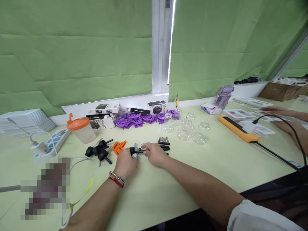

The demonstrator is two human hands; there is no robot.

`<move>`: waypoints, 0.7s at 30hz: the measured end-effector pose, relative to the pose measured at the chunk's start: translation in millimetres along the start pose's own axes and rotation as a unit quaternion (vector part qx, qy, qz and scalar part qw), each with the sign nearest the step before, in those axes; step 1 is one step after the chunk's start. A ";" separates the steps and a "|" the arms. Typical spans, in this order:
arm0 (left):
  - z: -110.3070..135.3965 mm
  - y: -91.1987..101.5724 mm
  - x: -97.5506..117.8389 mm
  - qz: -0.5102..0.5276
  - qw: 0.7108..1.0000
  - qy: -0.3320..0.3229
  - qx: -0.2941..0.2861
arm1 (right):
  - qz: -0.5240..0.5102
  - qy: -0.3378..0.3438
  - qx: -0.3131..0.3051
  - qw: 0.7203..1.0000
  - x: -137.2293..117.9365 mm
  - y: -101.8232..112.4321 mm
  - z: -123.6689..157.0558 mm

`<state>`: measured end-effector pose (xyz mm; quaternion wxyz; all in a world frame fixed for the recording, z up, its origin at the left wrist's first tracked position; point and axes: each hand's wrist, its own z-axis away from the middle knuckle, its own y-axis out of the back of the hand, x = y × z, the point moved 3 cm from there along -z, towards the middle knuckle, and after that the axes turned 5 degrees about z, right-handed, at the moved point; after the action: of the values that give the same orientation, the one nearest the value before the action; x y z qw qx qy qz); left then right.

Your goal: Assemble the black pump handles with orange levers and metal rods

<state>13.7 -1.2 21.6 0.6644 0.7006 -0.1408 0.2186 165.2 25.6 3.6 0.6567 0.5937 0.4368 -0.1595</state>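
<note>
My left hand (125, 163), with bracelets at the wrist, is closed around a black plastic part (132, 150) with a rod-like end pointing right. The fingers of my right hand (155, 154) are pinched at that part's right end; exactly what lies between them is too small to tell. Left of my left hand lie several black cup-shaped parts with rods (99, 150) and a group of orange bent pieces (119, 147). Metal pins (136, 146) stand behind my fingers. Springs (163, 139) and black rods (165, 147) lie just beyond my right hand.
Purple plastic rings (136, 120) and cup holder boxes (106, 122) line the back. Clear glass jars (184, 131) stand right of them. An orange-lidded cup (83, 128) and a white power strip (53, 142) are at left, an orange power strip (238, 128) and another person's hands (280, 123) at right.
</note>
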 end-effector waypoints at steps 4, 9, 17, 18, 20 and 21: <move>2.7 -1.4 0.9 0.004 1.000 0.000 0.004 | 0.014 -0.005 0.003 1.000 3.9 -3.4 -1.9; 4.2 -2.7 1.6 -0.002 1.000 -0.001 -0.001 | 0.015 -0.006 0.000 1.000 2.9 -6.1 -1.1; 1.6 -2.4 1.8 -0.011 1.000 0.005 -0.005 | 0.042 -0.018 0.001 0.999 1.3 -6.7 -0.4; 1.4 -2.2 1.5 -0.012 1.000 0.004 -0.004 | 0.044 -0.017 0.000 0.999 0.9 -6.3 -0.3; 1.0 -1.9 0.8 -0.011 1.000 0.002 -0.005 | 0.043 -0.014 0.000 0.999 -0.1 -5.2 0.1; 0.9 -1.7 0.5 -0.011 1.000 0.002 -0.004 | 0.040 -0.014 0.001 0.999 -0.7 -4.6 0.3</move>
<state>15.0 -2.0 20.4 0.6700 0.6989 -0.1324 0.2123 161.5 24.0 1.1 0.6682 0.6090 0.4033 -0.1412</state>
